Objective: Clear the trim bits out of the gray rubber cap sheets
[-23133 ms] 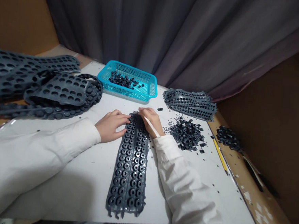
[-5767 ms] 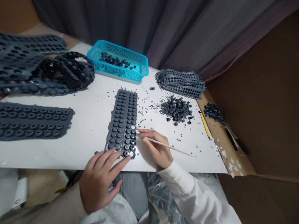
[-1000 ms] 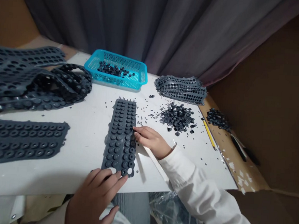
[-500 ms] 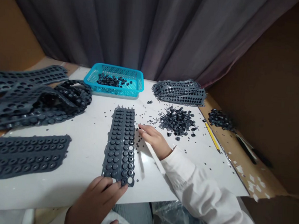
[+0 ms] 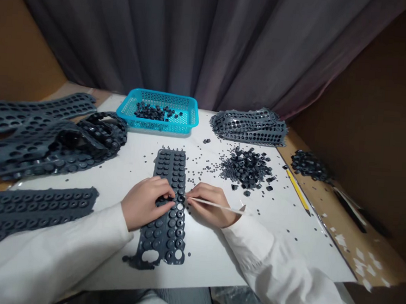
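Grey rubbery strip (image 5: 166, 226) lies flat on the white table (image 5: 215, 268), running away from you. Your left hand (image 5: 145, 201) is half-curled over it, thumb and forefinger close together; can't tell if they pinch anything. Your right hand (image 5: 208, 213) has a thin white stick (image 5: 217, 205) gripped, fingertips at the strip's right edge, just beside an open hole (image 5: 180, 206). Looks like you're working the row by that hole; insert or remove, can't tell. I'd pin the strip right next to it, come in square and press gently. Thin web could tear if you lever sideways.
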The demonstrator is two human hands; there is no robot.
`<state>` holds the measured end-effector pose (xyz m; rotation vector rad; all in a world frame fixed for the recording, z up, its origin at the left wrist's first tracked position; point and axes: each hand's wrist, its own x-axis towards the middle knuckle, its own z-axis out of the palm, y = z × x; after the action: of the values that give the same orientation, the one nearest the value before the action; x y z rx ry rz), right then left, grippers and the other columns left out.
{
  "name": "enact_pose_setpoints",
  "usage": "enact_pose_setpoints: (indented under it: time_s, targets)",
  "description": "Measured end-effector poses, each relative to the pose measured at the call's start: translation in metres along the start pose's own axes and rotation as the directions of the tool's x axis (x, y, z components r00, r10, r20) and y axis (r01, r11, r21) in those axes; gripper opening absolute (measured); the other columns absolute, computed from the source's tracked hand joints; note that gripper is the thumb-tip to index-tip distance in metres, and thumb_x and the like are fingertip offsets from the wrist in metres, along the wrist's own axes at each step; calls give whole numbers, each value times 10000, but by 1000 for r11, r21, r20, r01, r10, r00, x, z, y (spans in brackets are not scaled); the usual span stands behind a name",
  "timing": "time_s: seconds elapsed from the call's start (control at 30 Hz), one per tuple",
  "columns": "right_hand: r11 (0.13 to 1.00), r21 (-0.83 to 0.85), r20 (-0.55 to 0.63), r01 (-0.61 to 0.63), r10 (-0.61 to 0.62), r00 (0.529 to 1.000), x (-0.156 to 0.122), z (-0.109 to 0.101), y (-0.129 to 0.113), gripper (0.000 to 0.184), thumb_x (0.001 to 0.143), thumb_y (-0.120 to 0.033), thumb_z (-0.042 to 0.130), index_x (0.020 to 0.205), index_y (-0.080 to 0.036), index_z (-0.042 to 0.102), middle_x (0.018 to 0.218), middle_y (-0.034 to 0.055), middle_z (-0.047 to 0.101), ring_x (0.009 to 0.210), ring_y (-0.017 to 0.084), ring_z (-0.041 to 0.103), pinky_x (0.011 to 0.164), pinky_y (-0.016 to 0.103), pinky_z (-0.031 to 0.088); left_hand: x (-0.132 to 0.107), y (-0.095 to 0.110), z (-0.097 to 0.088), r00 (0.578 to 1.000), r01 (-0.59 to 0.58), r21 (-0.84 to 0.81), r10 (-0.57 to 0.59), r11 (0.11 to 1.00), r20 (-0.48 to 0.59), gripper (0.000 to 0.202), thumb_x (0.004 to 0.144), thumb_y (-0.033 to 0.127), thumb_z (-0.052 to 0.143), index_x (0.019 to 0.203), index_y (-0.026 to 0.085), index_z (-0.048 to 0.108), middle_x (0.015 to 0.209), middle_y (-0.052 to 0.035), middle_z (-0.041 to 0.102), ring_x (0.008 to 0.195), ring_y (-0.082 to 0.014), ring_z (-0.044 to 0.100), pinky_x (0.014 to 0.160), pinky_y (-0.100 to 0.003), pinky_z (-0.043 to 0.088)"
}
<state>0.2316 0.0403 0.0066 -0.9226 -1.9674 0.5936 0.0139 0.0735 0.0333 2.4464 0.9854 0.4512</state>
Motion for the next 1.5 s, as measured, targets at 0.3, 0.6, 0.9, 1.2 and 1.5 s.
enact_pose_setpoints:
  time_s: [0.3,0.6,0.9,1.2,1.5]
  targets:
    - [992,-32,72,122,-119,990,-3,-5,6,115,864,-162,531,924,-151,629,835,108,657,771,147,642,669,242,536,0,-11,21,996,24,-70,-30,997,-89,156,831,274,542,955,188,582,762,-13,525,796,-184,492,715,-315,413]
    - [964,-175,148,201,-176,973,0,-5,6,94,871,-173,533,905,-155,619,893,115,664,859,166,648,745,284,563,0,-10,21,997,28,-62,-32,998,-65,200,837,280,529,1010,192,579,767,-16,523,800,-189,483,714,-319,408]
    - [753,-444,359,485,-346,867,-2,-1,13,71,866,-133,547,916,-150,594,1141,167,644,1147,235,552,916,389,522,2,-8,22,998,40,-33,-41,999,-52,261,815,292,542,1052,184,553,769,-14,522,782,-195,485,700,-326,407]
    - [934,-341,95,103,-74,993,4,-4,14,135,912,-145,440,972,-164,559,1143,171,633,1126,216,568,926,414,512,3,-9,22,997,68,-21,-69,997,-23,279,806,324,564,1047,184,559,772,-13,518,784,-203,485,703,-331,397]
    - [1000,1,129,-2,2,992,4,1,13,116,897,-217,495,955,-167,582,1104,158,654,1135,213,560,936,403,495,2,-9,22,998,66,-20,-66,998,-22,279,811,316,550,1060,190,552,774,-14,520,792,-207,482,705,-330,393]
